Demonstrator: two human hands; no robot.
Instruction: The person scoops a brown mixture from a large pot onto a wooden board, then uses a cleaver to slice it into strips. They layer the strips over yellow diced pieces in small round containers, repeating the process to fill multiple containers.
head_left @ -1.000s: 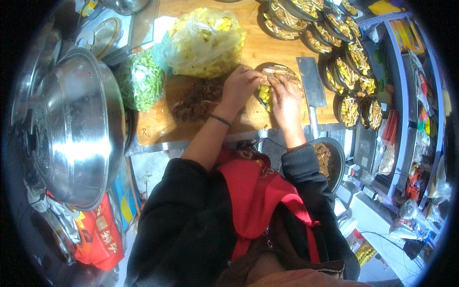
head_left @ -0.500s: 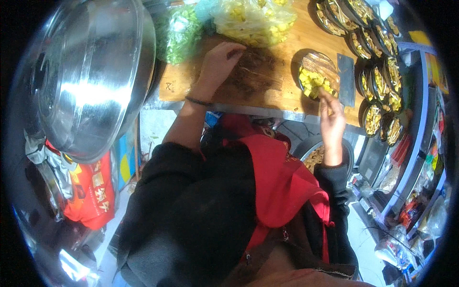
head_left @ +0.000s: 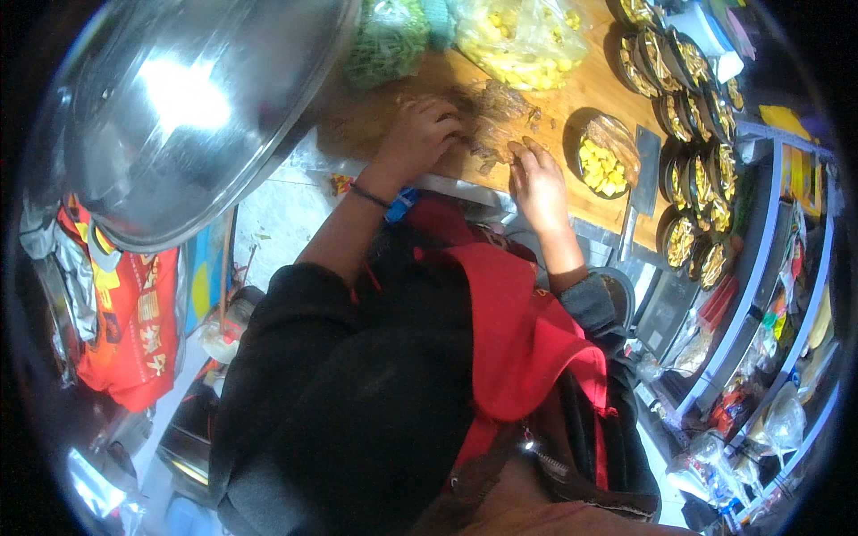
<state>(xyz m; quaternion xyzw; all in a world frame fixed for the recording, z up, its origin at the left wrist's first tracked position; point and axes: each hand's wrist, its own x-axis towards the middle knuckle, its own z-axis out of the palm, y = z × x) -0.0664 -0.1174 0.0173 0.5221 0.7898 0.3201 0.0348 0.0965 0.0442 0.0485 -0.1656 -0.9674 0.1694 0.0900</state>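
Note:
Brown sliced meat [head_left: 497,121] lies loose on a wooden cutting board [head_left: 353,125]. My left hand [head_left: 418,143] is at the meat's left side, its fingers apart and loosely bent. From the right, my right hand [head_left: 538,186] reaches in with fingers parted, the tips at the meat's near edge; no lifted piece shows in either hand. To the right of it stands a round black bowl [head_left: 581,176] with yellow chunks [head_left: 601,168] and meat slices [head_left: 615,138] laid over their far side. Beside the bowl rests a cleaver [head_left: 647,159], its handle toward me.
A clear bag of yellow chunks [head_left: 518,45] and a bag of green vegetables [head_left: 386,45] sit at the board's far side. Several filled black bowls [head_left: 679,241] crowd the right end. A large shiny metal basin [head_left: 206,134] looms at left. Shelving [head_left: 760,232] stands at right.
My right hand has left the filled bowl and moved left to the meat. My left hand has shifted slightly right relative to the board. The view has turned, baring the cleaver's handle.

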